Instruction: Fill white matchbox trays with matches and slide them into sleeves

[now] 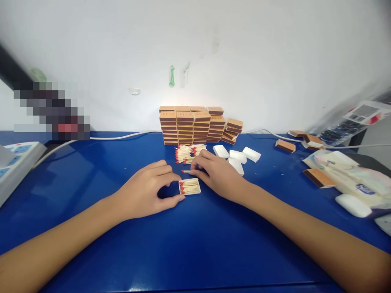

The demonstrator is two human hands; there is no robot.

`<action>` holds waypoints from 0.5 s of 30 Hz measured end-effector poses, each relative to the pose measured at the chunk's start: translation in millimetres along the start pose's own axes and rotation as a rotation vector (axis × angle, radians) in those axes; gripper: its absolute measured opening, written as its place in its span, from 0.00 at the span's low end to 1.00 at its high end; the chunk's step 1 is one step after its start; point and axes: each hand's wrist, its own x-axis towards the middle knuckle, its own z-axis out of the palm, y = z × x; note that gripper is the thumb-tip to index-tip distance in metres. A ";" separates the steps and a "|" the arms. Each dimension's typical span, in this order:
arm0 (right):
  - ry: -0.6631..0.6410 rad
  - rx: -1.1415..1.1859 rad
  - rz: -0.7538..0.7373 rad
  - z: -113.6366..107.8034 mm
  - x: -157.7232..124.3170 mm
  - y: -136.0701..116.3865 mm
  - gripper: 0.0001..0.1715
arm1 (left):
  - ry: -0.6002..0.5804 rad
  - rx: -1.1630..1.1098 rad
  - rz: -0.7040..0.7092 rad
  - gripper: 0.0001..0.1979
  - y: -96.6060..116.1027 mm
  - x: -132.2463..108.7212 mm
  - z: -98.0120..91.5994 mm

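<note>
On our blue table (195, 244) by a white wall (244, 53), our left hand (143, 192) pinches the tray (199, 188) of matches (189, 186) at its end. Our right hand (218, 173) pinches one match (185, 171) just behind. Light, flimsy card, we judge: hold its sides gently.

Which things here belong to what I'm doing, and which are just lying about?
In use: left hand, match tray, right hand, single match, loose matches, empty trays, stacked matchboxes.
Lying about: power strip, tissue packs, white cable.

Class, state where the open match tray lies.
The tray sits centrally in the head view, between the left hand and right hand, nearer than the loose matches.
</note>
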 end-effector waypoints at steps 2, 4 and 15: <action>-0.039 -0.021 0.025 -1.2 1.4 -1.6 0.06 | -0.004 0.003 -0.002 0.13 -0.6 -0.4 0.1; -0.064 -0.056 0.051 -4.3 1.6 -1.0 0.06 | 0.001 0.011 -0.003 0.13 -1.0 -0.7 0.3; -0.063 -0.007 -0.091 -12.7 -14.6 -10.0 0.06 | 0.033 0.055 -0.047 0.12 -1.1 1.1 1.6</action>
